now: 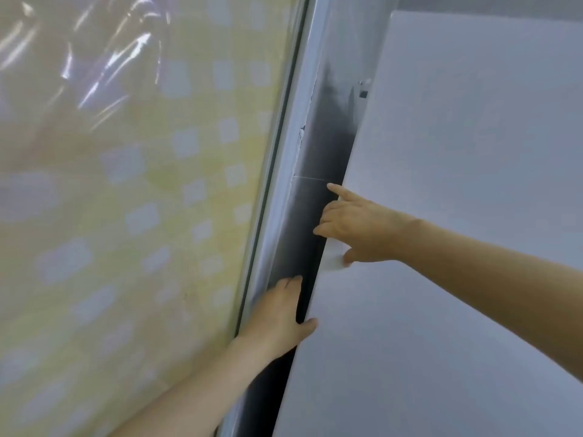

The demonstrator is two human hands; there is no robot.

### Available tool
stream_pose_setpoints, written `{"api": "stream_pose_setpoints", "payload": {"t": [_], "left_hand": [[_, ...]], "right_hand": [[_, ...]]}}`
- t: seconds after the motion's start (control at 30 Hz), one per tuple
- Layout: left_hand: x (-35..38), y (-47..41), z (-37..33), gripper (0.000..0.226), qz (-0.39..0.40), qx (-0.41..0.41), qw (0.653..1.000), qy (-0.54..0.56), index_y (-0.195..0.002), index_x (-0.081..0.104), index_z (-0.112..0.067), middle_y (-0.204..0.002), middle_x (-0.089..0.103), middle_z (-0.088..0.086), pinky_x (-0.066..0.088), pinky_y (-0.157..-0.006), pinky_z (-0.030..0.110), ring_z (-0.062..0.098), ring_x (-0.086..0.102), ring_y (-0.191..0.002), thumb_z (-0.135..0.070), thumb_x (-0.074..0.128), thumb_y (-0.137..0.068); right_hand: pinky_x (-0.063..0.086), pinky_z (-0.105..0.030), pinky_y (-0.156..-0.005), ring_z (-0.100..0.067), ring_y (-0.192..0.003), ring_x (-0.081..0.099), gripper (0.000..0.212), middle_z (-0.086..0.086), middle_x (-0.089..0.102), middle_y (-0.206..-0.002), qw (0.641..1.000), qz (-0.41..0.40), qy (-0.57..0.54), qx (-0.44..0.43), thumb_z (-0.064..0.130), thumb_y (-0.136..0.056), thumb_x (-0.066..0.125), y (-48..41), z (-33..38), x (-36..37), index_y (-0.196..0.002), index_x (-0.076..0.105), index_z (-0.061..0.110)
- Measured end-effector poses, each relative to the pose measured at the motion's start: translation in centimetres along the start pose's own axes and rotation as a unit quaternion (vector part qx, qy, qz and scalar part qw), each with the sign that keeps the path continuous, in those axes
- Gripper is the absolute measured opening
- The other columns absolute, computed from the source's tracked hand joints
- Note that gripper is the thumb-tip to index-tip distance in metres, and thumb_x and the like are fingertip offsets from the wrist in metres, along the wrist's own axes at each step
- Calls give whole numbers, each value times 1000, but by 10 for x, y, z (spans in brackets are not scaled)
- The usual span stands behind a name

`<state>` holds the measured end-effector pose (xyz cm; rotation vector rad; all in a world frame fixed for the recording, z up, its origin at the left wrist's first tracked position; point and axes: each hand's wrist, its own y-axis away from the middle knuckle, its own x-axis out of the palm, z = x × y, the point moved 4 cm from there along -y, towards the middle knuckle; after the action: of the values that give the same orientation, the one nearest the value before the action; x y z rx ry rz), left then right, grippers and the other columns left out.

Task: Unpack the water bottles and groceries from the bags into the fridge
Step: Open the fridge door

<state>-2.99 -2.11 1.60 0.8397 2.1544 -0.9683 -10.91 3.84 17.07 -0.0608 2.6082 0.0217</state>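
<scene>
Across the right half, tilted, white fridge door (pixel 457 216), plain front towards the camera. Across the left half, yellow checked sheet (pixel 126 200) under glossy, creased plastic film. Between the two, pale frame (pixel 284 190) and, just beside the door's left edge, dark gap (pixel 315 152). On that edge, right hand (pixel 356 228): grasps the door with fingers curled round the edge, index finger (pixel 339 191) stretched up along it, thumb (pixel 348 257) pressed on the front. Lower down, left hand (pixel 280 313): reaches into the gap, released, fingers straight, thumb touching the door's edge.
</scene>
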Motion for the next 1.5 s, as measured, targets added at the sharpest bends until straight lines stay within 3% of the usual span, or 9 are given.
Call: {"api": "stream_pose_setpoints", "payload": {"t": [0.17,0.3,0.53,0.7,1.07,1.27,1.5], "left_hand": [[10,-10,0,77,11,0,1000,24,-147,24,-22,-148,35,-3,37,-102,26,15,42,-130,-48,61,-85],[21,-9,-1,51,12,5,997,79,-123,47,-25,-121,51,-8,47,-85,22,8,54,-103,-46,67,-81],[26,-12,1,43,3,9,996,85,-110,46,-21,-108,52,-6,49,-75,21,10,56,-91,-41,69,-80],[28,-12,2,37,-15,16,996,89,-97,43,-20,-96,50,-6,33,-56,12,7,51,-79,-37,71,-81],[30,-5,3,34,-37,33,991,126,-94,43,-19,-94,50,-6,36,-59,13,6,50,-78,-32,72,-81],[20,31,-4,34,-54,31,992,108,-94,42,-19,-93,50,-6,37,-59,14,7,51,-78,-34,70,-82],[4,92,-30,36,-81,6,994,75,-95,41,-20,-93,48,-7,33,-58,15,8,50,-79,-37,69,-82]], "right_hand": [[-24,-38,-109,-17,-129,42,56,4,60,-122,1000,2,14,0,42,-84,66,-3,0,3,-135,50,25],[-20,-40,-113,-18,-126,43,52,5,60,-118,1000,-4,6,7,41,-84,66,-3,0,2,-132,52,25],[-19,-41,-113,-18,-124,44,42,5,60,-116,1000,1,23,19,38,-86,64,-2,4,3,-125,58,25],[-13,-43,-116,-20,-120,47,32,4,61,-112,998,7,35,46,29,-87,63,-4,10,2,-118,62,23],[-14,-40,-116,-20,-115,50,22,2,62,-105,996,-10,34,82,14,-89,56,2,22,-2,-109,64,19],[-32,-31,-105,-20,-117,47,25,2,61,-107,996,-46,24,69,12,-89,53,26,35,-27,-110,64,20],[-17,-33,-114,-21,-115,49,26,2,61,-106,993,-111,-1,49,10,-87,52,70,62,-68,-108,65,19]]}}
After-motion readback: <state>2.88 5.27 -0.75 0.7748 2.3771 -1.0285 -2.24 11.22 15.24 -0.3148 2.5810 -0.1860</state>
